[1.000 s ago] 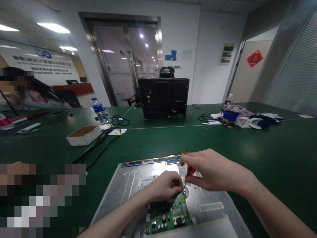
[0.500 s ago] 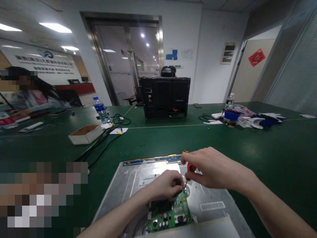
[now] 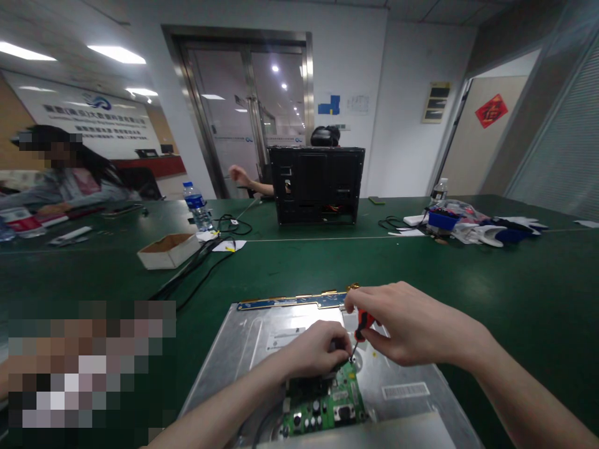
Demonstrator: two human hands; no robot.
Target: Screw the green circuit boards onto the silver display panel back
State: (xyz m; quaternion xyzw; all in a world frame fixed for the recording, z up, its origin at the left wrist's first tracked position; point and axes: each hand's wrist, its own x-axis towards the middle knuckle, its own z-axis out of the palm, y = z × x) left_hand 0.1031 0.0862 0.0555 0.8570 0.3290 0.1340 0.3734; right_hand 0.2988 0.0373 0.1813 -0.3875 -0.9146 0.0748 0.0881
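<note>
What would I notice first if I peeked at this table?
Right in front, two bare hands work on a flat silver metal panel lying on the green table. The right hand holds a small red-handled screwdriver in its grip, tip down at the corner of a green circuit board, which the left hand steadies. Farther back stands a black boxy computer case.
</note>
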